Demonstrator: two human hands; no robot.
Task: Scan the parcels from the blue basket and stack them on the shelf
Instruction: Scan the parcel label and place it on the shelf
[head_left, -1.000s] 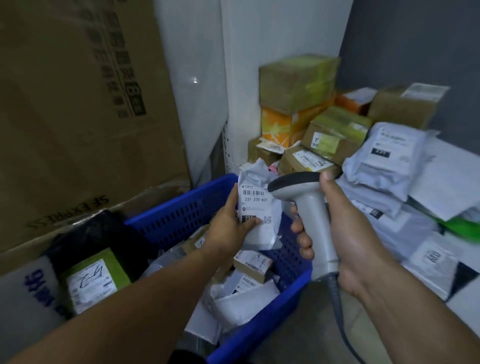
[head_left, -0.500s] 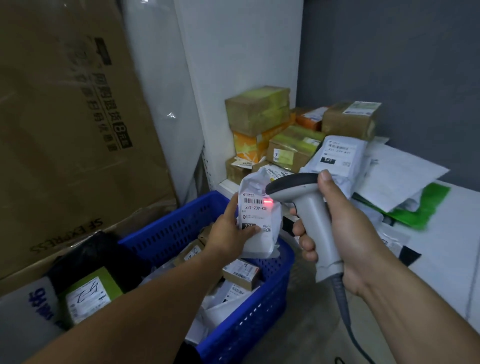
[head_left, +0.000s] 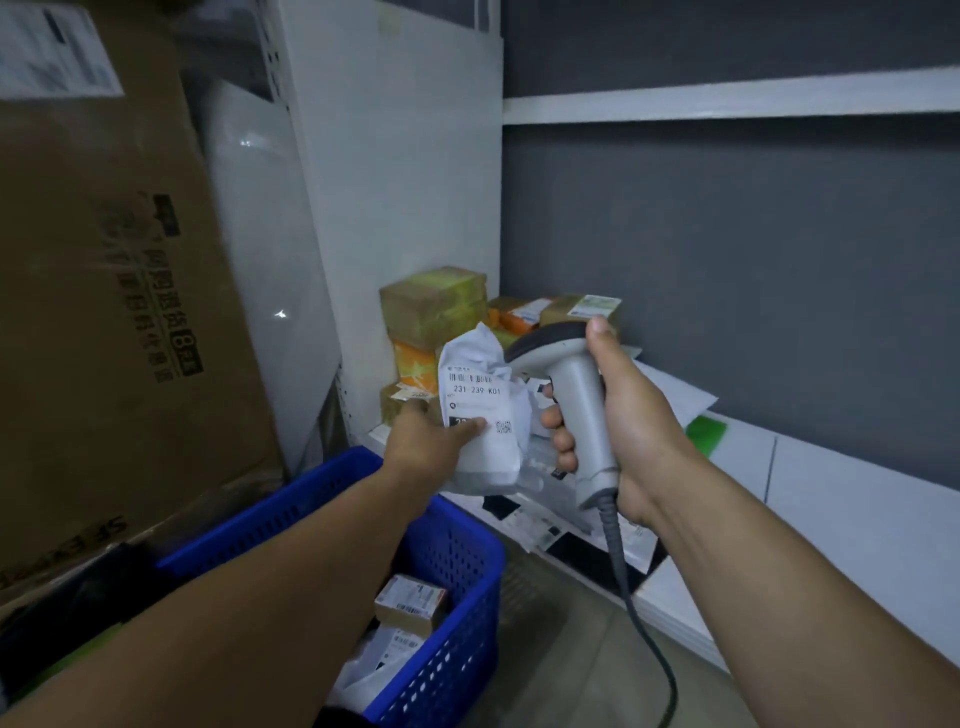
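1. At the far left a large brown cardboard box (head_left: 104, 322) with dark printed lettering leans upright. A white label sits at its top corner.
2. Below it stands the blue basket (head_left: 452, 566), with the person's left forearm crossing over its near rim. Inside lie a small labelled carton (head_left: 410, 605) and some pale mailers beneath it.
3. The left hand (head_left: 431, 441) is raised above the basket's far corner and grips a white soft parcel (head_left: 483, 415). The thumb presses on the lower part of the label and the other fingers are hidden behind the bag. The parcel is upright in the air in front of the shelf corner, its barcode label facing the camera.
4. Behind the parcel, taped cardboard boxes (head_left: 434, 306) are stacked in the shelf's left corner against the white side panel.
5. Just right of the parcel is a grey handheld scanner (head_left: 574, 395), its dark head close beside the parcel's top.
6. The right hand (head_left: 628, 415) is wrapped round the scanner's handle, with the thumb resting up on the back of the head. A dark cable (head_left: 641, 629) hangs from the handle's base.
7. Under both hands flat mailers (head_left: 540, 525) lie on the white shelf (head_left: 857, 499). A green item (head_left: 705, 430) lies further right.
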